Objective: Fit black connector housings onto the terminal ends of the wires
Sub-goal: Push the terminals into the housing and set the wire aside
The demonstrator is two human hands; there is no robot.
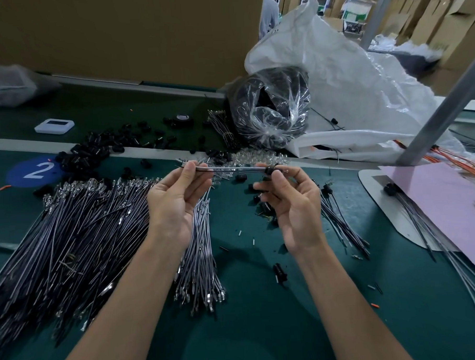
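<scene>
1. One wire point(230, 168) is pinched at its ends, by the left hand point(175, 204) and the right hand point(297, 207). It's held up over the bench, and a black connector housing point(270, 169) is sat on the right end.
2. Green bench mat point(264, 328) is spread underneath, backed by a cardboard wall point(115, 35).
3. A crumpled white sack point(348, 74) is slumped back right.
4. A big wire pile point(70, 241) is fanned out left.
5. Loose housings point(91, 153) are scattered by a blue "2" sticker point(36, 172).

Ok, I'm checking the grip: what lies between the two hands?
In the head view, the wire spans from the left hand to the right hand, which pinches a black connector housing on it.
</scene>
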